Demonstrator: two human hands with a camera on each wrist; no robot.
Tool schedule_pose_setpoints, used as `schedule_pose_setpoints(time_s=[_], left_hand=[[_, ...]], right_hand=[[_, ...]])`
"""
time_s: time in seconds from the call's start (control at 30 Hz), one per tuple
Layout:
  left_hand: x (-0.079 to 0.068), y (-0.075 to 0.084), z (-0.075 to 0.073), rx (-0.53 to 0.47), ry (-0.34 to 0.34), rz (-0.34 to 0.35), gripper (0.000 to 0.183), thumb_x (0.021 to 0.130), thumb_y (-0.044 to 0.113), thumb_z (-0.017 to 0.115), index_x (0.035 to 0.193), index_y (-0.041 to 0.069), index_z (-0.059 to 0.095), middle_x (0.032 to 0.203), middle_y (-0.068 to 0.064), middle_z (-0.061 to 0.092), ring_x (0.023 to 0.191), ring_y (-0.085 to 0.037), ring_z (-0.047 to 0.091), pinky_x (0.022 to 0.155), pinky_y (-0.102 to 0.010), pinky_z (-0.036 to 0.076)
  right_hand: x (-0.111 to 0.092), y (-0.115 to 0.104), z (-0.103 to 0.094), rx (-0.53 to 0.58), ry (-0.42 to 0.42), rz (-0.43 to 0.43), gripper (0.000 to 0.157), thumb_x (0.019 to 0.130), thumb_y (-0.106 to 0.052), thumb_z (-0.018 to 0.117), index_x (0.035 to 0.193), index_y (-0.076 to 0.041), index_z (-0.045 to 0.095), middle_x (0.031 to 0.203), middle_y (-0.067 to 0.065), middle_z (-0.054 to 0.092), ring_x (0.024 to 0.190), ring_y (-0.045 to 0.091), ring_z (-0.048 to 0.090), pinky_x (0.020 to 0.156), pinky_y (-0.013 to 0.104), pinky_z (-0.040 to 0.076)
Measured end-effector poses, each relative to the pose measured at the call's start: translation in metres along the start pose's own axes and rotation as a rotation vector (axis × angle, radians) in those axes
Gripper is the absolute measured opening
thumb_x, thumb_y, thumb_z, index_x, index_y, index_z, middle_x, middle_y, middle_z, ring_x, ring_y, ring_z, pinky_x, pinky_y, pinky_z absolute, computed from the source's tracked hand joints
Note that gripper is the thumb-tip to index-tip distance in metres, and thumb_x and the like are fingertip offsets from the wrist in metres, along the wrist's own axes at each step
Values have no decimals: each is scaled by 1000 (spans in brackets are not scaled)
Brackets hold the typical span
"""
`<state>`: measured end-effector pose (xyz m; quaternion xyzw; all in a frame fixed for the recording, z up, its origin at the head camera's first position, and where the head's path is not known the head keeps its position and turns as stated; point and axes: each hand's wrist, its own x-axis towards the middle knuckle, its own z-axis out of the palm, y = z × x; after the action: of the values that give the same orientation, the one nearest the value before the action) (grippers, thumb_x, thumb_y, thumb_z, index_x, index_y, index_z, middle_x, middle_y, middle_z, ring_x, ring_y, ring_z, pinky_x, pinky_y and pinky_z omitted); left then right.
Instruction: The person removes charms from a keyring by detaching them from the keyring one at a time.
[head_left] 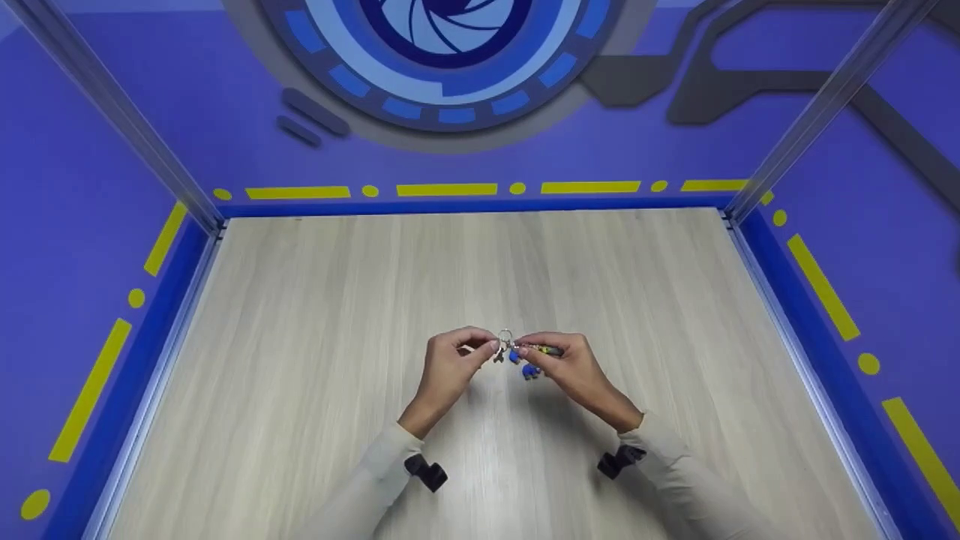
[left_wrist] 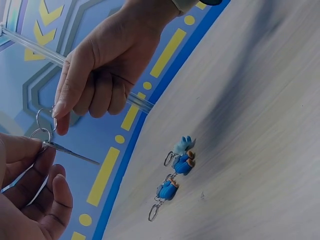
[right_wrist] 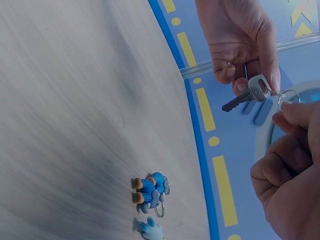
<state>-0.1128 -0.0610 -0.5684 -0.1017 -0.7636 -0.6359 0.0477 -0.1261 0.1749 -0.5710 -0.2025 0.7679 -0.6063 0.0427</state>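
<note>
Over the middle of the table, my left hand (head_left: 454, 367) and right hand (head_left: 574, 371) meet at two linked metal rings. A silver key (right_wrist: 250, 95) hangs from the ring beside my left fingertips, which pinch at that ring. The other ring (left_wrist: 42, 118) is pinched between my right thumb and index finger; the remaining right fingers curl in. Below the hands lie small blue figure keychains (left_wrist: 167, 190) with their own rings, and a pale blue one (left_wrist: 183, 145) beside them. A yellow and dark bit (head_left: 551, 349) shows inside my right hand's outline; its kind is unclear.
The light wood table (head_left: 337, 285) is bounded by blue panels (head_left: 480, 169) with yellow marks at the back and both sides. Metal posts (head_left: 832, 97) stand at the back corners. Dark wrist devices (head_left: 426, 472) sit on both sleeves.
</note>
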Motion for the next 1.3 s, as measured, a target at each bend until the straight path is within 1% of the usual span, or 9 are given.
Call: schedule_pose_setpoints(time_s=[0.1,0.33,0.53,0.67,0.87,1.0,1.1,1.23,1.3], left_hand=[[0,-1,0,2,0,-3,5,100,17,84,99,13,86,93,4,81,81,-13,71,70,-24,55],[0,-1,1,-16,-2,-3,4,99,12,84,100,8,85,92,1,81,83,-14,72,72,-24,56],[0,0,0,-13,-2,14,5,99,12,83,100,8,85,93,2,81,83,-14,72,72,-24,55],[1,0,0,-15,-4,25,5,100,12,83,99,8,85,92,2,81,83,-15,73,72,-24,56],[0,2,0,-27,-19,33,6,100,9,82,100,3,84,91,0,81,83,-17,74,72,-24,57],[0,2,1,-25,-30,34,11,100,10,82,101,-1,83,90,0,81,82,-16,75,72,-24,56],[0,2,1,-17,-27,35,11,99,10,82,101,-1,83,89,1,81,81,-16,74,71,-24,56],[-1,3,2,-14,-26,33,7,99,9,82,99,2,84,87,1,80,80,-17,74,70,-24,56],[-1,3,2,-11,-32,31,7,99,10,83,99,3,84,88,2,80,79,-17,74,70,-24,56]], right_hand=[[0,0,-1,11,-8,1,17,104,-15,78,118,-8,85,104,20,81,70,15,63,61,20,49],[1,1,-2,4,6,-13,24,103,-12,79,124,0,82,99,8,81,66,8,59,57,19,48],[3,4,-2,1,10,-59,16,103,-8,78,117,-3,84,105,9,83,79,16,70,69,21,56],[3,4,-2,-5,0,-97,14,103,-7,78,114,-5,85,107,12,83,87,15,74,77,22,59],[3,6,-3,44,-90,-134,12,104,-2,74,112,1,83,106,16,81,90,15,74,79,25,60],[3,6,-3,88,-165,-117,13,105,0,71,111,1,82,104,8,80,82,21,71,75,27,59],[3,5,-2,118,-196,-82,15,106,0,67,114,6,79,103,4,79,83,20,72,76,27,60],[4,4,-1,165,-210,-38,19,108,-2,65,112,13,76,97,13,78,86,14,74,78,28,62],[5,3,-1,184,-212,-26,19,108,-3,66,109,13,76,96,19,78,86,16,75,78,29,63]])
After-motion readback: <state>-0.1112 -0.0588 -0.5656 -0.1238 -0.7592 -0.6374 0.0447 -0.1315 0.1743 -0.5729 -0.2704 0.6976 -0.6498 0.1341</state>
